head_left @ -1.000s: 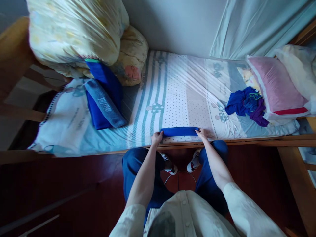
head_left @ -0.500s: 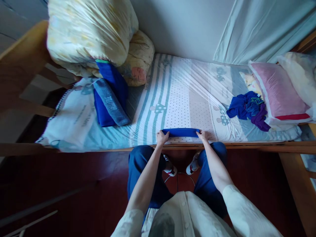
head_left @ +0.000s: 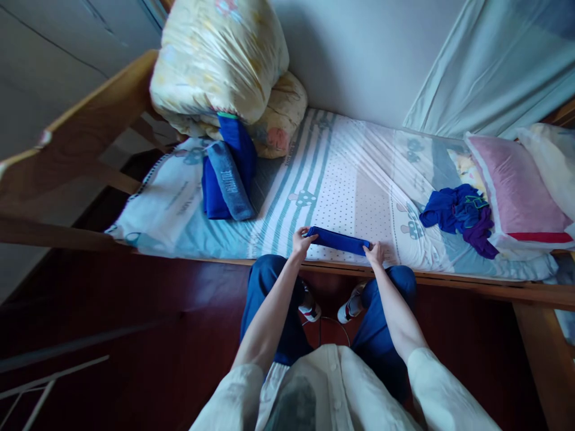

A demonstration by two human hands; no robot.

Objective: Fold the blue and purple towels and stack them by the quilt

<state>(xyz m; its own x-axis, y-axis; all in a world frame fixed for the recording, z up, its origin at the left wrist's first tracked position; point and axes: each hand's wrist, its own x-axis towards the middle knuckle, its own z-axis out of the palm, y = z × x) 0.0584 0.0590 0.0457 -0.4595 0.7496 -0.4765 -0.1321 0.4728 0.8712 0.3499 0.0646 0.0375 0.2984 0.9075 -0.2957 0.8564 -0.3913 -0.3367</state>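
Note:
A blue cloth folded into a long narrow strip (head_left: 339, 240) spans between my two hands, over the front edge of the bed. My left hand (head_left: 303, 243) pinches its left end between thumb and fingers. Its right end is gripped the same way by my right hand (head_left: 374, 254). The strip slants slightly, left end farther from me. To the left on the bed, a grey-blue folded cloth with lettering (head_left: 231, 182) lies on a larger folded blue cloth (head_left: 215, 200). A crumpled heap of blue and purple cloths (head_left: 458, 209) lies at the right.
The patterned bed sheet (head_left: 332, 173) covers the mattress. A bulky yellow quilt (head_left: 220, 60) is piled at the back left, near the wooden bed end (head_left: 99, 114). At right sits a pink pillow (head_left: 516, 185). A pale curtain (head_left: 489, 72) hangs behind.
My hands have raised the blue cloth strip a little off the sheet, and it now tilts with its left end farther away. The view has turned toward the left.

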